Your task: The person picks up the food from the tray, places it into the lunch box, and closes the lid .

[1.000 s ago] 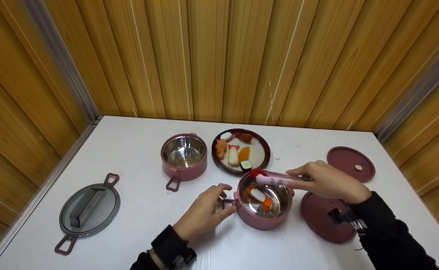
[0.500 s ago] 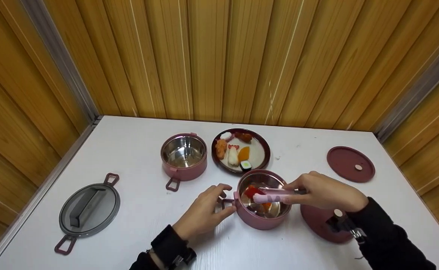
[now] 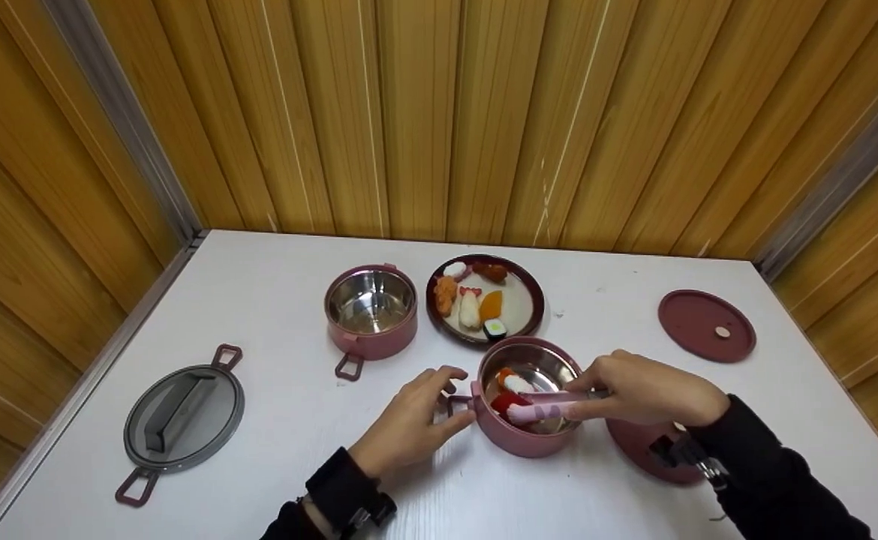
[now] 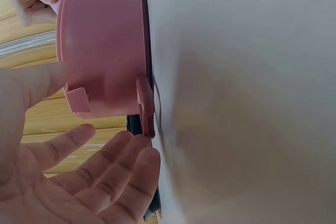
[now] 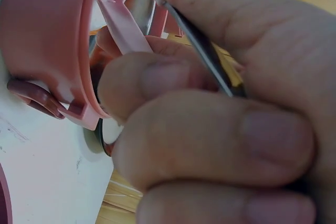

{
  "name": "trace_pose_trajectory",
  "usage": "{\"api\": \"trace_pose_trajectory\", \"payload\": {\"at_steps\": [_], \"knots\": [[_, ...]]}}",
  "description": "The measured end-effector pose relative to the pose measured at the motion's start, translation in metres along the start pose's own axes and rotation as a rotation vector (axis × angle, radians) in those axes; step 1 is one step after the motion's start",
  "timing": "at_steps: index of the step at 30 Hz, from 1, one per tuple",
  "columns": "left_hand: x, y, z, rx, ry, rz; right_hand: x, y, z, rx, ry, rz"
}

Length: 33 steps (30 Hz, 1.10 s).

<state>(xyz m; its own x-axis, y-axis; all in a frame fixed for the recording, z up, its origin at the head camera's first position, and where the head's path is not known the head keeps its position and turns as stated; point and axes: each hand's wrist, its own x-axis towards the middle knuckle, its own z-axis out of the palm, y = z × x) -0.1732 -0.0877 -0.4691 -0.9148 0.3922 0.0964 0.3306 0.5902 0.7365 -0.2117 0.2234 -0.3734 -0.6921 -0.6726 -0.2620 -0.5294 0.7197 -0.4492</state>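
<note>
My right hand (image 3: 645, 394) pinches a pair of pink tongs (image 3: 545, 411) whose paw-shaped tips reach down inside a pink pot (image 3: 518, 442) with a steel lining. A red piece of toy food (image 3: 508, 401) lies at the tips, low in the pot. Behind it is an orange-and-white toy sushi (image 3: 515, 383). My left hand (image 3: 413, 420) is beside the pot's left handle, fingers loosely spread. In the left wrist view the thumb (image 4: 50, 80) reaches the pot wall near the rim, and the other fingers lie near the folded-down handle (image 4: 145, 107).
A second pink pot (image 3: 375, 346) stands at back left. Beside it, a plate (image 3: 520, 296) bears several toy foods. A grey lid (image 3: 206, 420) with a handle lies at left. Two dark red lids lie at right, one at the back (image 3: 694, 322), one partly under the right arm (image 3: 641, 450).
My right hand has lowered the tongs and red piece from above the rim into the pot, then towards its front. The orange-and-white sushi now shows further back inside. The left hand stays in place.
</note>
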Motion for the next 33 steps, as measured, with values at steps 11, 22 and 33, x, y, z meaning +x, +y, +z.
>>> {"api": "trace_pose_trajectory", "payload": {"at_steps": [11, 22, 33], "knots": [[0.0001, -0.003, 0.0005, -0.002, 0.003, 0.013, 0.0053, -0.0023, 0.0049, -0.044, 0.002, 0.004], [-0.0007, -0.0013, 0.0004, 0.013, 0.001, 0.017, 0.0084, -0.003, 0.0084, -0.09, 0.034, 0.077], [0.0002, -0.0007, 0.0, 0.001, -0.013, 0.002, 0.0082, -0.0057, 0.0081, -0.115, 0.021, 0.09]]}}
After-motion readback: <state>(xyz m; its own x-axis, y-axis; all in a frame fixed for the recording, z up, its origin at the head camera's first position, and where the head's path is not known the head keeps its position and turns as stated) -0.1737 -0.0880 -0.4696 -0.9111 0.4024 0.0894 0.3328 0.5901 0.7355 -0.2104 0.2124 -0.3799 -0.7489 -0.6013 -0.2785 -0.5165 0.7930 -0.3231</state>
